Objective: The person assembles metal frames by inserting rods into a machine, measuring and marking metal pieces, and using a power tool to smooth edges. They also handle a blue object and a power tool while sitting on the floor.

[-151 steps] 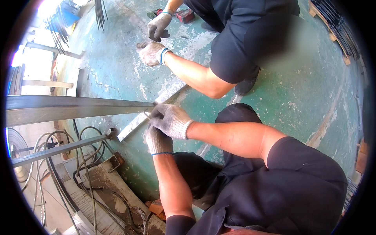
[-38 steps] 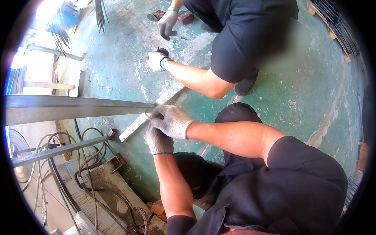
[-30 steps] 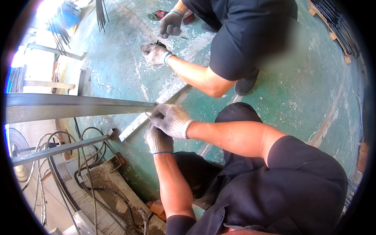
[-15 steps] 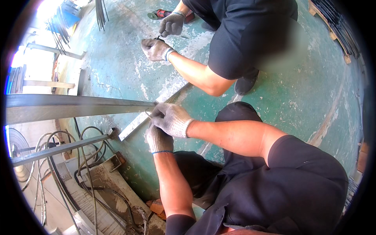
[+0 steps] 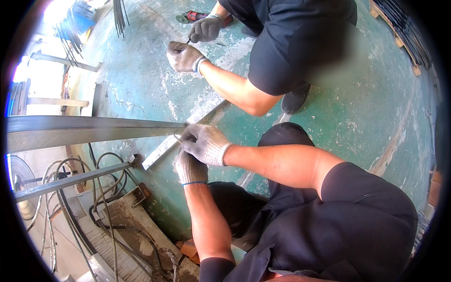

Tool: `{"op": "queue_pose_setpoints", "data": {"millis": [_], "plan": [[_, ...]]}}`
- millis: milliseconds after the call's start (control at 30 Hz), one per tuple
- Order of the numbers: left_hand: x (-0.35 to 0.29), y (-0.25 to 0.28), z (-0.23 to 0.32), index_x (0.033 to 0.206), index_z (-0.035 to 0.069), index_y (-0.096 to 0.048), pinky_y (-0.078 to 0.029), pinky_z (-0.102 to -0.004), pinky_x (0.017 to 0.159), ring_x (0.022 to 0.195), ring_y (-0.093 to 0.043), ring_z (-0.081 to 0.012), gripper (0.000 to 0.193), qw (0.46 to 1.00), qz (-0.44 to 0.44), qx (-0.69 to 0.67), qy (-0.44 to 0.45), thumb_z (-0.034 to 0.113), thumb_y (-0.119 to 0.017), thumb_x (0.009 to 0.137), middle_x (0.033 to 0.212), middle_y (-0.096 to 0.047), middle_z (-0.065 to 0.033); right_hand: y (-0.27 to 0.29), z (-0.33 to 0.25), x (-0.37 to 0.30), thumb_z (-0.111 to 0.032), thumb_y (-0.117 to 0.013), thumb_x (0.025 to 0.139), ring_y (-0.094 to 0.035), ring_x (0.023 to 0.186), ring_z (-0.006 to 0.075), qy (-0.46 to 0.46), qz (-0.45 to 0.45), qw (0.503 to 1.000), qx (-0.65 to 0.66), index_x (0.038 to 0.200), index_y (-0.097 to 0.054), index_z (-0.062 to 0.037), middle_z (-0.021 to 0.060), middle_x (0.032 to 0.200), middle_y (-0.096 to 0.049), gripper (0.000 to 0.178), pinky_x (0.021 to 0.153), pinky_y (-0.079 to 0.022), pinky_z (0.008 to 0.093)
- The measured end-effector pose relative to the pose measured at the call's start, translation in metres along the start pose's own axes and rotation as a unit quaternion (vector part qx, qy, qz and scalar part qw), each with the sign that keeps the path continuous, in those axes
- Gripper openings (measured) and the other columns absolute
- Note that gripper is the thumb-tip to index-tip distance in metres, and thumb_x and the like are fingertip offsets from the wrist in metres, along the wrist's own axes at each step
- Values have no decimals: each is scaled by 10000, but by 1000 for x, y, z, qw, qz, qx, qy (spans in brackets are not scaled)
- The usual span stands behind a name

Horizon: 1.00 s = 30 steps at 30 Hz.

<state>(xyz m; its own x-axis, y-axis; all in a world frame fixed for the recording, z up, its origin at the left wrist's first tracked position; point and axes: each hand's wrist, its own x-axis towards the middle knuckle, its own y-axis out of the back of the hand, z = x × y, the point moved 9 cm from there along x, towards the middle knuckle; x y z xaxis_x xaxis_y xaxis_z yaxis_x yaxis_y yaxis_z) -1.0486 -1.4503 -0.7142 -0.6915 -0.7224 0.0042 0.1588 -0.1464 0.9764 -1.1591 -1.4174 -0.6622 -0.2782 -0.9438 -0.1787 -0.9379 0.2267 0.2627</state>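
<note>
Left hand (image 5: 190,168) and right hand (image 5: 206,144) are meeting near a metal beam (image 5: 94,128)

Both gloves are overlapping, fingers sitting narrow; whether they are gripping anything, I cannot tell. A thin curved piece (image 5: 176,138) is showing just left of the right fingertips. The beam is ending on or above a flat strip (image 5: 162,151); handwork seems under way, but the gloves are hiding how much is left. Farther off, a co-worker (image 5: 275,56) is crouching.

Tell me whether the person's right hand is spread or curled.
Curled. The right hand has its gloved fingers bent inward against the left hand; a thin curved piece shows beside them; whether gripped, I cannot tell.
</note>
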Motion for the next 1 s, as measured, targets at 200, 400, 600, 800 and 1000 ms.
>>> {"op": "queue_pose_setpoints", "data": {"millis": [200, 400, 600, 800, 1000], "plan": [[1, 3, 4, 1255, 121, -650, -539, -404, 913, 1126, -667, -306, 356, 1000, -10, -7, 10, 219, -655, 912, 1221, -701, -121, 0, 1, 1, -295, -677, 907, -710, 962, 306, 0, 2, 1000, 1, 1001, -711, -70, 141, 1003, -740, 246, 891, -540, 400], [1, 1, 5, 1266, 121, -647, -536, -394, 919, 1140, -662, -295, 354, 1000, -7, 27, -15, 201, -644, 921, 1236, -696, -116, -1, 1, 1, -291, -677, 907, -714, 952, 304, 7, 11, 1000, 1, 995, -713, -72, 138, 991, -742, 239, 890, -542, 399], [1, 3, 5, 1268, 123, -650, -535, -387, 921, 1151, -657, -286, 346, 1000, -11, 13, -3, 192, -634, 929, 1250, -693, -110, 0, 0, 0, -293, -675, 908, -714, 953, 302, 8, 11, 1000, -3, 992, -714, -76, 136, 992, -743, 236, 889, -541, 397], [-1, -1, 4, 1306, 130, -620, -536, -388, 923, 1160, -651, -284, 381, 999, -27, 46, -13, 195, -628, 930, 1277, -676, -102, 1, -1, -1, -301, -673, 907, -710, 967, 304, 1, 7, 1000, -4, 1000, -714, -78, 134, 1002, -741, 245, 890, -538, 399], [0, -1, 6, 1320, 134, -604, -537, -398, 923, 1158, -650, -284, 396, 997, -53, 64, -5, 201, -622, 930, 1292, -666, -98, 1, -1, -2, -306, -671, 907, -709, 969, 303, -4, 4, 1000, -5, 1007, -715, -79, 135, 1006, -742, 252, 892, -536, 399]]}}
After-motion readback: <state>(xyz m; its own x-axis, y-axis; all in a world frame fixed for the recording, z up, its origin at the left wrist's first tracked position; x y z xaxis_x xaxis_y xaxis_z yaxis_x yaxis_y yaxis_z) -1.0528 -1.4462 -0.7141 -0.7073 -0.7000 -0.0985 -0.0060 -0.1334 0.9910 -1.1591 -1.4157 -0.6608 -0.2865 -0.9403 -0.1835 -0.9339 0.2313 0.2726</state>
